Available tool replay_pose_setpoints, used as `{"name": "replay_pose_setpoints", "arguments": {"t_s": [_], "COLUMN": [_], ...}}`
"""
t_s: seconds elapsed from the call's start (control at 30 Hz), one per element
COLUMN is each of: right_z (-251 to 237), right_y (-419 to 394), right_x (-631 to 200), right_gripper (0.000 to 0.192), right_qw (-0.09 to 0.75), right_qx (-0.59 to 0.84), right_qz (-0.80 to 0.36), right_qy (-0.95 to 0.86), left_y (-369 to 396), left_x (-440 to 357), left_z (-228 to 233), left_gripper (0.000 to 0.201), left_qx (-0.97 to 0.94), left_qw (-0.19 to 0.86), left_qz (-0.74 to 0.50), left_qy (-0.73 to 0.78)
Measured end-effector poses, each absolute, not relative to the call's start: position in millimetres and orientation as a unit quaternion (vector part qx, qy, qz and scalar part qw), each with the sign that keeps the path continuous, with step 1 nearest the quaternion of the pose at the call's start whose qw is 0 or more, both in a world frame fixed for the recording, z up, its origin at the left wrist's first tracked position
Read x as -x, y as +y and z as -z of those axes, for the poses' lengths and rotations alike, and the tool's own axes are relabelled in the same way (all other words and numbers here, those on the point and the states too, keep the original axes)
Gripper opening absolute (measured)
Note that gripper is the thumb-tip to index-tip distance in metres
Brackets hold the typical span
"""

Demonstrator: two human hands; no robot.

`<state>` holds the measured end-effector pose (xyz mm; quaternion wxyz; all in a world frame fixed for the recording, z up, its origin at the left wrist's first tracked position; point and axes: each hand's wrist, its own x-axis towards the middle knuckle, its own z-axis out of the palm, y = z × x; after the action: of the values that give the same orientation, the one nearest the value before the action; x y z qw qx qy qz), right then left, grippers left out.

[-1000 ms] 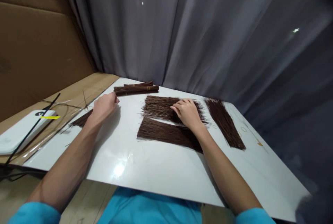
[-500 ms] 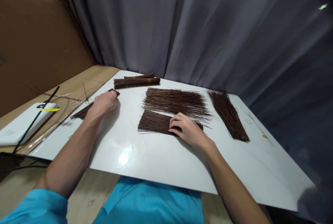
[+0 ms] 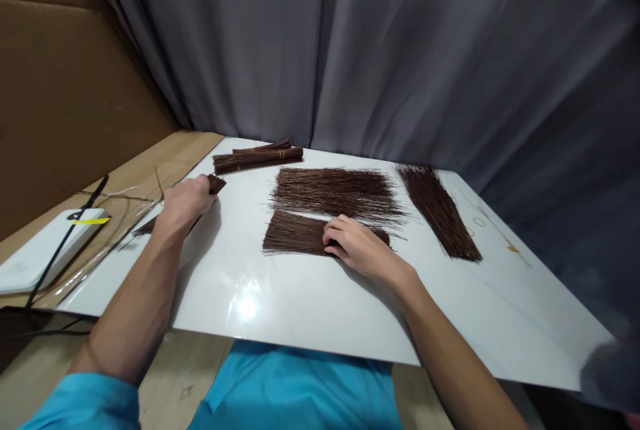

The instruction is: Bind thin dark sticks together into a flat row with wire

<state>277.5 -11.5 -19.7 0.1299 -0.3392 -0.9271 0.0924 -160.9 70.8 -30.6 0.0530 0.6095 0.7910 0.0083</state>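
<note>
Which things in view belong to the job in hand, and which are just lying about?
Belonging to the job:
brown bundle, in the left hand
near pile of brown strands, under the right hand
far pile, right-side pile and banded bundles, probably, being similar

Apparently just lying about:
white case
yellow strip

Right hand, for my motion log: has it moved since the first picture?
Yes: the right hand, now at the nearer strand pile, moved toward the table's near edge.

Left arm (image 3: 136, 310) outstretched, right fingers (image 3: 337, 227) curled
</note>
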Motion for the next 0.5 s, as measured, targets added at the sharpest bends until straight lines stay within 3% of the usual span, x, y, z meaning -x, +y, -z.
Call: {"name": "replay_pose_setpoints", "arguments": {"t_s": [0.2,0.5], "right_z": [21.2,20.9], "right_y": [-10.1,-8.7], "right_x": [-277.1,-282.6], "right_gripper": [0.019,0.014], "right_qw": [0.137,0.142], "right_qx": [0.333,0.340], "right_qz": [-0.087,-0.085], "right_qy": [-0.929,-0.926], "left_y": [69.7,67.4], "left_x": [161.6,168.1], "left_z": [27.2,28.6], "left_gripper": [0.046,0.039], "left_qx": [-0.592,-0.616], "left_qw": [0.043,0.053], "left_qz": [0.008,-0.047], "left_qy": [0.805,0.785]}}
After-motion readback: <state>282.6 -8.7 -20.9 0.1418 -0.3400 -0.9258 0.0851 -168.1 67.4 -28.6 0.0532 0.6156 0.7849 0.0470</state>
